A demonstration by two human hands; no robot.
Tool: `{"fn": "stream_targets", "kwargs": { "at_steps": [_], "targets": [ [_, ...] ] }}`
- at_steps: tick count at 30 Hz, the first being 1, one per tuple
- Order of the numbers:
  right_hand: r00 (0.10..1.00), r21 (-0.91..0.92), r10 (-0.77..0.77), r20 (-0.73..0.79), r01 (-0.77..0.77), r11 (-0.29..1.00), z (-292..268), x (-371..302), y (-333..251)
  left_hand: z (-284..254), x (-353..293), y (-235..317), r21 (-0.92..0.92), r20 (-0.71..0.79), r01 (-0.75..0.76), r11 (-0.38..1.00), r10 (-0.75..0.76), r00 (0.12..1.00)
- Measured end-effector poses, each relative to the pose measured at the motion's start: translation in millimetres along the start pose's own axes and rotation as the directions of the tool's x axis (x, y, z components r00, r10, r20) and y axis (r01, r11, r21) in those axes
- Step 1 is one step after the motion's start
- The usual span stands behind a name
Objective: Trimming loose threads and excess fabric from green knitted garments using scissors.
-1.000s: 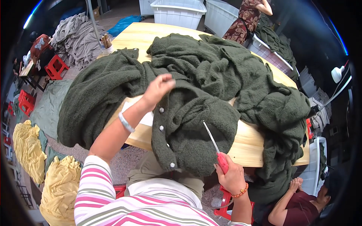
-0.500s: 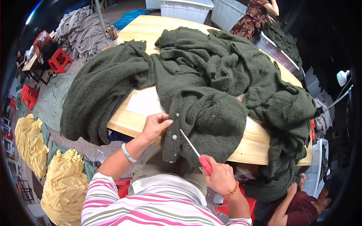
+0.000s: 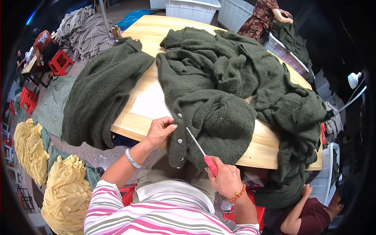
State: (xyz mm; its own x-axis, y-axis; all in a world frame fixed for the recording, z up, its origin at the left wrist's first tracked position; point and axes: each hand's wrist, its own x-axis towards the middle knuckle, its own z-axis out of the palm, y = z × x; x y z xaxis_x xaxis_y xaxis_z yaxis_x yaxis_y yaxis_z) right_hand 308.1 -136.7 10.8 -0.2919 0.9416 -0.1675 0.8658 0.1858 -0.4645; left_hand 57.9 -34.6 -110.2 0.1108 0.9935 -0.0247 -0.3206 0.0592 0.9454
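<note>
At the near edge of the wooden bench [image 3: 270, 147], the left hand [image 3: 159, 131] pinches the buttoned edge of a dark green cardigan [image 3: 213, 125] (its hem hangs over the side). The right hand [image 3: 225, 179] is closed around a red-handled tool [image 3: 200, 150], its thin metal tip touching the knit beside a button [image 3: 179, 141].

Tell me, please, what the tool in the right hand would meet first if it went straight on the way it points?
Most likely the dark green cardigan's button band, beside the left hand's fingertips; the tool's tip already seems to touch it.
</note>
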Motion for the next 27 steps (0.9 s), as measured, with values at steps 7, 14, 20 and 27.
{"fn": "stream_targets", "kwargs": {
  "at_steps": [7, 14, 20, 27],
  "targets": [
    [0.999, 0.069, -0.019, -0.028, 0.021, 0.997, 11.4, -11.4, 16.2, 1.8, -40.1, 27.7, 0.207, -0.002, 0.309, 0.928, -0.316, 0.949],
    [1.000, 0.092, -0.022, -0.021, 0.024, 0.995, 10.3, -22.8, 20.8, 20.2, -56.6, 34.7, -0.046, 0.088, 0.489, 0.871, -0.484, 0.871],
    [0.997, 0.045, 0.019, 0.077, -0.022, 0.999, 12.3, -29.7, 20.3, 19.0, -43.7, -2.6, -0.279, 0.081, 0.469, 0.838, -0.467, 0.881],
    [0.990, 0.012, 0.017, 0.140, -0.019, 1.000, 6.0, -39.5, 15.5, 7.8, -41.8, -5.8, -0.344, 0.047, 0.371, 0.863, -0.379, 0.924]
  ]
}}
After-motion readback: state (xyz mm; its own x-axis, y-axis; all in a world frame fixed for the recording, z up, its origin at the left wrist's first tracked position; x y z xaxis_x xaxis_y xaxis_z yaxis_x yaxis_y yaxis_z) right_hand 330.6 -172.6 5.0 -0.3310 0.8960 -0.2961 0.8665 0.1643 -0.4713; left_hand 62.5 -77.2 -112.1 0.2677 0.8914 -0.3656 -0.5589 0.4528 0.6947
